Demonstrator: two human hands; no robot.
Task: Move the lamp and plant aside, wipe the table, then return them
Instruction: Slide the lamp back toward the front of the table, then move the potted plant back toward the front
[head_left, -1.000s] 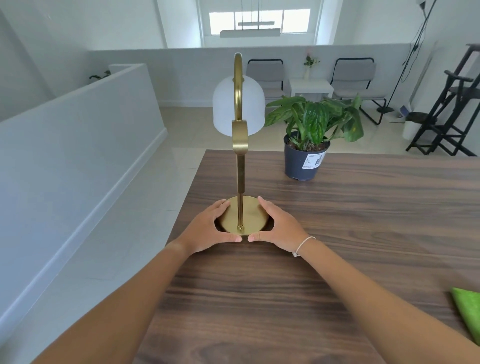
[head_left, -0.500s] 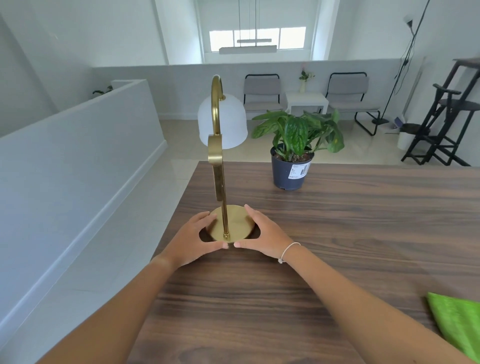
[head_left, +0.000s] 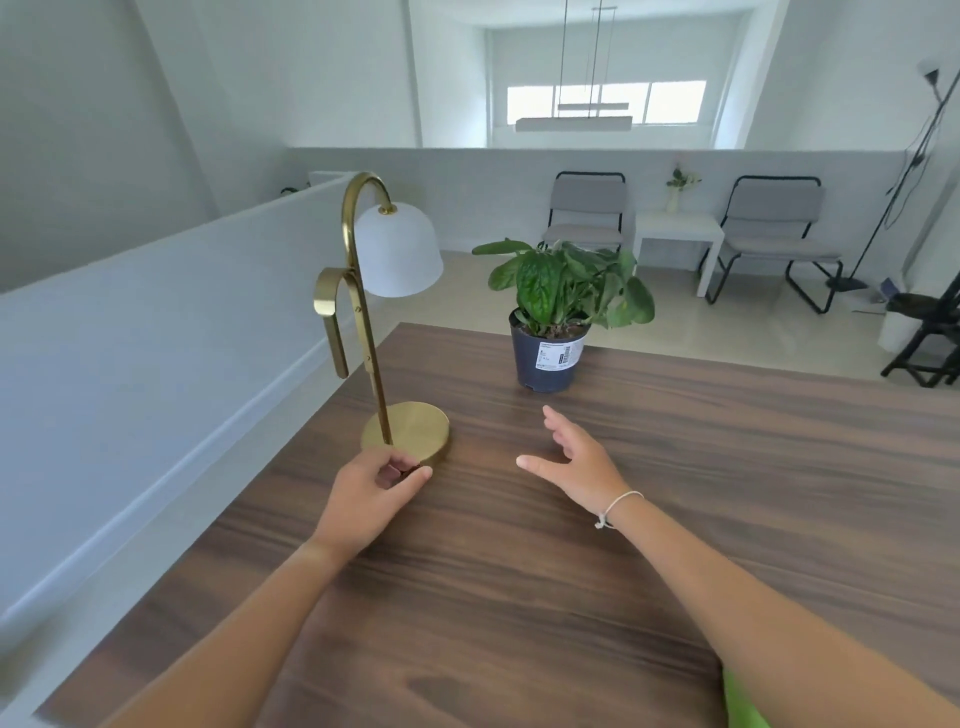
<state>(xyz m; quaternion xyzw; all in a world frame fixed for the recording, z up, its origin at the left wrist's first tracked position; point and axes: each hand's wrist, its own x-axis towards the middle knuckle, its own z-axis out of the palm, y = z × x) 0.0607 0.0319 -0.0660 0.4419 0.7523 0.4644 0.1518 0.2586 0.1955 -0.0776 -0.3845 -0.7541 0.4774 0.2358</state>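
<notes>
A brass lamp (head_left: 406, 431) with a white dome shade stands upright near the left edge of the dark wood table (head_left: 727, 467). My left hand (head_left: 371, 493) is curled against the front rim of its round base, thumb and fingertips touching it. My right hand (head_left: 574, 465) hovers open above the table to the right of the base, apart from the lamp, fingers spread. The potted plant (head_left: 550, 358), green leaves in a dark pot with a white label, stands at the far edge, beyond my right hand.
A green cloth (head_left: 743, 699) lies at the table's near right edge, partly hidden by my right forearm. A low white wall runs along the left of the table. Two chairs and a small white side table stand at the back.
The lamp has shifted left toward the table's edge and turned so its shade faces right. My right hand has let go of the base and opened to the right.
</notes>
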